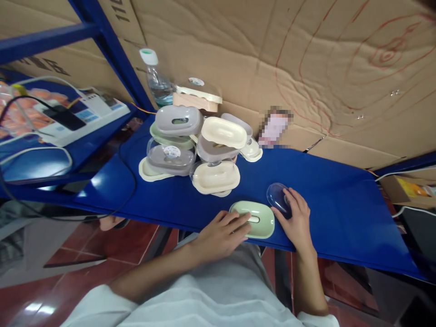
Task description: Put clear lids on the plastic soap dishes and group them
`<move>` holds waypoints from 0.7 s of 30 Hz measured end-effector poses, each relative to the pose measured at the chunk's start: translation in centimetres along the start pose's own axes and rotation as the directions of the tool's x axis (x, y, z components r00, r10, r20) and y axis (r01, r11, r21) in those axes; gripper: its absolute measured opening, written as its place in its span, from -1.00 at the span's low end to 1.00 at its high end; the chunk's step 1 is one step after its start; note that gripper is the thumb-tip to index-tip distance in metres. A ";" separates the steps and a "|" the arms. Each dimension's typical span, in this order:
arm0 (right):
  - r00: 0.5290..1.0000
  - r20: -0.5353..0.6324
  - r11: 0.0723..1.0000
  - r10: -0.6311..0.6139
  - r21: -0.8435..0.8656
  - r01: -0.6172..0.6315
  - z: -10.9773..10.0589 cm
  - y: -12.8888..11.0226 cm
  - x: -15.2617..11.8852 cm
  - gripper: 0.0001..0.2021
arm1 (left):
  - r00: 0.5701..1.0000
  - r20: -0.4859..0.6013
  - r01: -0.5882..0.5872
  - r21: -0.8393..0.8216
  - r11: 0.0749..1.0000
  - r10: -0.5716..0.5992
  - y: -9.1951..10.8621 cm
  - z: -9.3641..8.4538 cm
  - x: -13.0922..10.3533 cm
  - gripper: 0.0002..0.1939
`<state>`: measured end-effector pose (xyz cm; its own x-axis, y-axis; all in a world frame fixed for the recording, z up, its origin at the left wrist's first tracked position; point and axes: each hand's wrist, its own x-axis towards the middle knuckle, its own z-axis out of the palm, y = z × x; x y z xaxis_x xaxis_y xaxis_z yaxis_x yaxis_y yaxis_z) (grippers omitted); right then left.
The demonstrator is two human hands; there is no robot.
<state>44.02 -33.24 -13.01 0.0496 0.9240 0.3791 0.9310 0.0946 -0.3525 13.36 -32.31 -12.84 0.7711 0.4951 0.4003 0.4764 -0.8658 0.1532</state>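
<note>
A pale green oval soap dish point(264, 227) lies at the front edge of the blue table, a short white strip point(254, 219) in its middle. My left hand point(226, 234) is over its left end, fingers curved inside against the bottom and the strip; the thumb is hidden. Just right of the dish, a clear domed lid point(275, 195) rests on the table. My right hand point(297, 215) grips the lid's right side, thumb at its near edge and fingers over the top.
Left of centre stand stacked cream, grey and green dishes point(218, 177), some with clear lids. Behind them are a water bottle point(158, 86) and a lidded box point(197, 97). A black cable point(126, 200) loops over the table's left side. Cardboard point(245, 59) walls the back.
</note>
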 end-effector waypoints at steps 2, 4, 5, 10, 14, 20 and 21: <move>0.999 0.040 1.000 -0.011 -0.022 0.012 0.3 0.1 0.0 -0.33 | 1.000 -0.015 -0.013 -0.017 1.000 0.013 -0.1 0.2 -0.1 -0.74; 0.998 0.060 0.999 -0.014 -0.029 0.016 0.5 0.1 -0.1 -0.35 | 0.999 -0.025 -0.023 -0.031 0.999 0.022 -0.1 0.4 -0.3 -0.74; 0.998 0.063 0.999 -0.013 -0.033 0.015 0.5 0.1 -0.1 -0.36 | 0.999 -0.029 -0.024 -0.035 0.999 0.023 -0.1 0.4 -0.4 -0.73; 0.999 0.028 0.997 -0.025 -0.073 0.027 0.0 -0.7 -0.5 -0.43 | 0.999 -0.047 -0.005 -0.061 0.998 0.002 -0.1 0.6 -0.4 -0.70; 0.978 -0.130 0.985 -0.166 0.019 0.170 -0.4 -1.6 -0.6 -0.38 | 0.990 -0.136 0.017 -0.066 0.998 -0.026 0.0 0.6 -0.4 -0.70; 0.905 -0.345 0.949 -0.250 0.097 0.300 -4.8 -4.4 -1.9 -0.48 | 0.981 -0.191 0.020 -0.037 0.999 -0.026 0.0 1.0 -1.0 -0.70; 0.920 -0.298 0.952 -0.255 0.087 0.293 -6.8 -5.2 -2.9 -0.52 | 0.982 -0.187 0.009 -0.012 1.000 -0.011 0.1 1.2 -1.0 -0.69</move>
<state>41.47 -38.92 -6.49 -0.0844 0.7152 0.6938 0.8694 0.3931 -0.2995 13.11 -32.77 -14.27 0.6732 0.4823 0.5605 0.4783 -0.8621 0.1673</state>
